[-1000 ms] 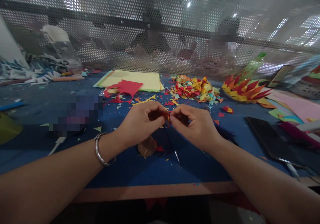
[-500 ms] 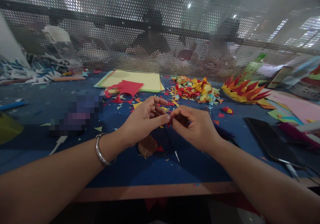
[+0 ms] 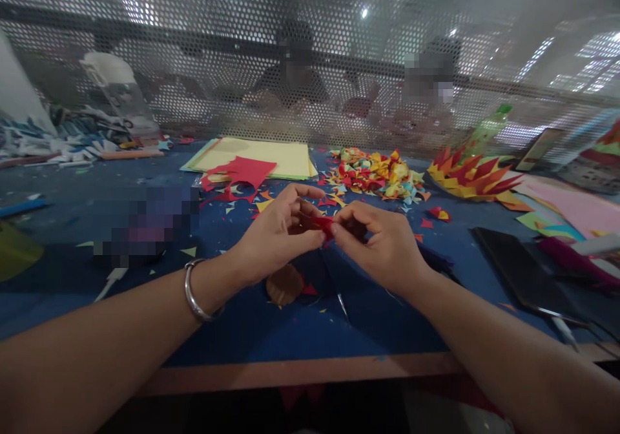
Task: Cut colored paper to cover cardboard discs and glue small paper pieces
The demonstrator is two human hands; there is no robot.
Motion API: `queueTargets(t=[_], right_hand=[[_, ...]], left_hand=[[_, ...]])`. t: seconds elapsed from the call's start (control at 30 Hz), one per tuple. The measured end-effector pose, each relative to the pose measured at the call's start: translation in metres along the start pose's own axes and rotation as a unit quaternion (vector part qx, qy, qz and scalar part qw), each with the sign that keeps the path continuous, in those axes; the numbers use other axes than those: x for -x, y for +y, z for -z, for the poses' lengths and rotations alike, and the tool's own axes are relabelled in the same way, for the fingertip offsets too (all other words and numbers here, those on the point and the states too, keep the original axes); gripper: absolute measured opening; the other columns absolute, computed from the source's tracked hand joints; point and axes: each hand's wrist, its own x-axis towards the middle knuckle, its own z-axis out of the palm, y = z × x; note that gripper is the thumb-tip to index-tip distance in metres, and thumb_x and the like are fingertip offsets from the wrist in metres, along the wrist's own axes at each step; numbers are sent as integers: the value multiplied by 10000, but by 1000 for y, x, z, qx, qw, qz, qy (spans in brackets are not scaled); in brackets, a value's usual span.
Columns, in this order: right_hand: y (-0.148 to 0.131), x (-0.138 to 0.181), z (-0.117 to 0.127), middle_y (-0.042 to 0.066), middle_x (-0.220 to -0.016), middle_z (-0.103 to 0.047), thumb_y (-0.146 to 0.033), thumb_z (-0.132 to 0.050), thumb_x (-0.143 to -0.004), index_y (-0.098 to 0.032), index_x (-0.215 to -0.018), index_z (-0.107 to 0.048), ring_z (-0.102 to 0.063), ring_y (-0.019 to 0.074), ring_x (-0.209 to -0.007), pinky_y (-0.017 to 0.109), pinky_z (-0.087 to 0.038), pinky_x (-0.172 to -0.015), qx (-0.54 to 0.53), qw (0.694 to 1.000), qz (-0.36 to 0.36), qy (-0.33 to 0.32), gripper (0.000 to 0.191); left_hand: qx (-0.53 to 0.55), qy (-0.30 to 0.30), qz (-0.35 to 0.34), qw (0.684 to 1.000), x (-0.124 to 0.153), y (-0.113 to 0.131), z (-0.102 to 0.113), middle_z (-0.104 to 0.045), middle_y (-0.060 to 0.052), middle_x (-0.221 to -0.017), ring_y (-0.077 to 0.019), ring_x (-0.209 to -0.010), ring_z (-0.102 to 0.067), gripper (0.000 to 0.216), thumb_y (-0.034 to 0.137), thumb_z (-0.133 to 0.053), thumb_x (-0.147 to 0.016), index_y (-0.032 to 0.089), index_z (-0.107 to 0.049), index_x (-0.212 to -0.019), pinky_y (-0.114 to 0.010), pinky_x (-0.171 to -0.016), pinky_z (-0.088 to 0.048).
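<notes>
A small piece of red paper [image 3: 323, 225] is pinched between my two hands above the middle of the table. My left hand [image 3: 283, 227], with a silver bangle at its wrist, has its thumb and fingers closed on the paper's left part. My right hand [image 3: 375, 237] grips the other side between thumb and fingertips. Below them lie a round brown disc [image 3: 284, 285] and a thin brush-like tool [image 3: 343, 306]. Behind my hands rest a cut-out red sheet [image 3: 249, 172] and a heap of small folded paper pieces [image 3: 378, 172].
A pale yellow paper stack [image 3: 266, 153] lies at the back. On the right are a flame-shaped paper ring [image 3: 475, 179], a black phone [image 3: 513, 269] and a green-capped bottle [image 3: 491, 127]. A clear bottle [image 3: 123, 95] stands back left. A perforated screen [image 3: 217, 53] bounds the table.
More of the red paper now shows between my fingers. My left thumb has shifted slightly along it; both hands stay in nearly the same place.
</notes>
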Motion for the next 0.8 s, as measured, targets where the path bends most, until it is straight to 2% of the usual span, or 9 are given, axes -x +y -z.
queueTargets(t=[0.13, 0.3, 0.53, 0.6, 0.7, 0.8], right_hand=[[1, -1, 1, -34, -642, -560, -199, -595, -864, -177, -762, -602, -455, 82, -553, 215, -365, -528, 0, 1000, -15, 11, 105], [4, -2, 4, -26, -661, -580, -188, -592, -857, -179, -771, -612, -470, 90, -578, 220, -362, -537, -3, 999, -36, 5, 89], [9, -2, 4, -27, -667, -588, -204, -597, -863, -179, -803, -635, -480, 88, -577, 220, -359, -529, 8, 998, -57, -8, 75], [10, -3, 4, -32, -663, -584, -222, -598, -875, -177, -811, -635, -473, 83, -561, 216, -355, -517, 11, 998, -62, -22, 87], [12, -6, 9, -19, -701, -631, -251, -609, -887, -174, -857, -656, -515, 91, -579, 221, -383, -539, 30, 996, -71, -48, 96], [14, -6, 23, 3, -742, -667, -276, -627, -883, -175, -883, -681, -536, 108, -590, 246, -396, -568, 108, 989, -67, -73, 114]], left_hand=[[-20, -22, -33, 999, 1, 0, 3, -607, 9, -939, -123, -805, -599, 539, 106, -710, -754, 219, -468, -1222, -268, -741, -494], [-81, -33, -48, 995, 3, 2, 7, -612, 14, -922, -123, -776, -591, 414, 135, -649, -821, 237, -481, -1185, -259, -699, -474], [-173, -32, -75, 981, 4, 8, 6, -609, -1, -887, -126, -781, -572, 141, 117, -621, -791, 187, -608, -912, -271, -728, -478], [-176, -27, -65, 982, 2, 6, 7, -624, -7, -879, -133, -787, -586, 135, 122, -622, -779, 180, -624, -901, -277, -731, -489], [-155, -20, -31, 987, -1, 1, 9, -660, -22, -927, -149, -815, -625, 221, 134, -624, -765, 180, -626, -982, -283, -718, -516], [-147, -14, -4, 989, -3, -2, 13, -681, -39, -957, -157, -819, -646, 258, 145, -622, -757, 172, -621, -1013, -295, -715, -535]])
